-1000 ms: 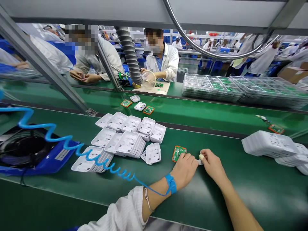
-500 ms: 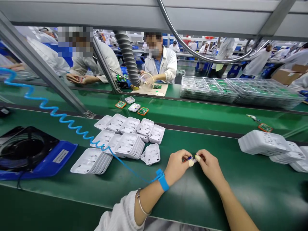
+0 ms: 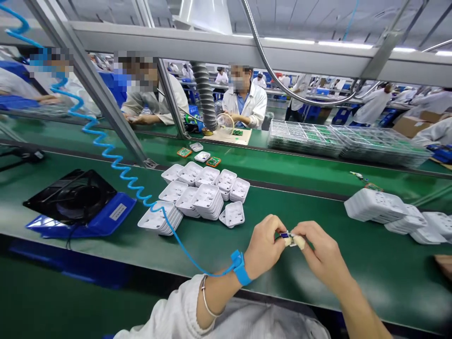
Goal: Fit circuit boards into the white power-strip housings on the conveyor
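My left hand and my right hand meet above the green bench, fingertips almost touching. Between them is a small electronic part with a dark blue face and a pale edge. My left thumb and fingers pinch it. The right thumb and forefinger close on its right end, largely hiding it. Cream finger cots cover both thumb tips. A blue wrist strap with a coiled cord circles my left wrist. Left of my hands, white plastic housings stand in stacks, with a loose pair closest.
More white housings are stacked at the right. A black fan on a blue base stands left. Across the green conveyor, small boards lie near clear trays. Co-workers sit opposite. The coiled blue cord crosses the left side.
The camera view has tilted up and shifted left. My right fingertips have moved in closer to the left ones at the small part, which is turned a little.
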### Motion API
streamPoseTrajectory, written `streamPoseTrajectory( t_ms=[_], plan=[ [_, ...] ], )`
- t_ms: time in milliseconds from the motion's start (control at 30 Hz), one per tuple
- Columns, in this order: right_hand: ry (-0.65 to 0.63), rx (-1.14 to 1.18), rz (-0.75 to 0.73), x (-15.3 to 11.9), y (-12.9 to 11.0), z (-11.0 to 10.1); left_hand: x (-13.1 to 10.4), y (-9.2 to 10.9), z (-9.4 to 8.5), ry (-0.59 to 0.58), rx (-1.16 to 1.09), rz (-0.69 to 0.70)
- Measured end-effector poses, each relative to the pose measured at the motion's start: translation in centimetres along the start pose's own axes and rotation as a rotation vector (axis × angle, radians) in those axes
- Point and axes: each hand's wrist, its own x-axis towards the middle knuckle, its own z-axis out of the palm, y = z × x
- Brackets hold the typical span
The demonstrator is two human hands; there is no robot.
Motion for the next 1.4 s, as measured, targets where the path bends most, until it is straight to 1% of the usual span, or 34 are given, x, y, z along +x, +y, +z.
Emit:
streamPoseTrajectory(
  t_ms=[133, 233, 300, 600, 800, 867, 1067, 1167, 1233, 1300, 1367, 1400],
  plan=[
    [0.005, -0.024, -0.018, -0.5, -1.4, -0.1, -1.3, 0.2, -0.3, 0.019, 0.042, 0.051],
    [0.010, -0.062, -0.033, -0.6, -2.1, -0.4, -1.8, 0.3, -0.4, 0.039, 0.063, 0.100],
    [0.025, -0.082, -0.030, -0.5, -2.4, -0.6, -1.9, 0.3, -0.6, 0.063, 0.063, 0.107],
    [-0.008, -0.092, -0.025, -0.3, -2.9, 0.0, -2.3, -0.1, -0.9, 0.100, 0.074, 0.148],
    [-0.003, -0.097, -0.013, -0.4, -2.9, 0.1, -2.3, -0.7, -0.7, 0.064, 0.145, 0.157],
    [0.008, -0.102, -0.016, -0.5, -2.9, 0.2, -2.2, -0.9, -0.6, 0.059, 0.210, 0.199],
    [0.042, -0.088, -0.013, -1.1, -2.7, 0.6, -2.1, -1.0, -0.2, 0.034, 0.462, 0.398],
    [0.035, -0.112, -0.013, -1.1, -2.4, 1.0, -2.2, -1.1, -0.1, 0.022, 0.526, 0.449],
    [0.034, -0.182, -0.017, -1.1, -2.3, 1.8, -2.1, -1.4, 0.1, 0.004, 0.535, 0.457],
    [0.033, -0.284, -0.012, -1.3, -2.1, 2.9, -1.8, -2.0, 0.5, -0.040, 0.518, 0.435],
    [0.054, -0.367, 0.030, -2.0, -1.9, 3.5, -1.2, -3.0, 1.2, -0.116, 0.450, 0.359],
    [0.087, -0.381, 0.073, -2.6, -1.7, 3.3, -0.8, -3.6, 1.7, -0.153, 0.400, 0.300]
  ],
)
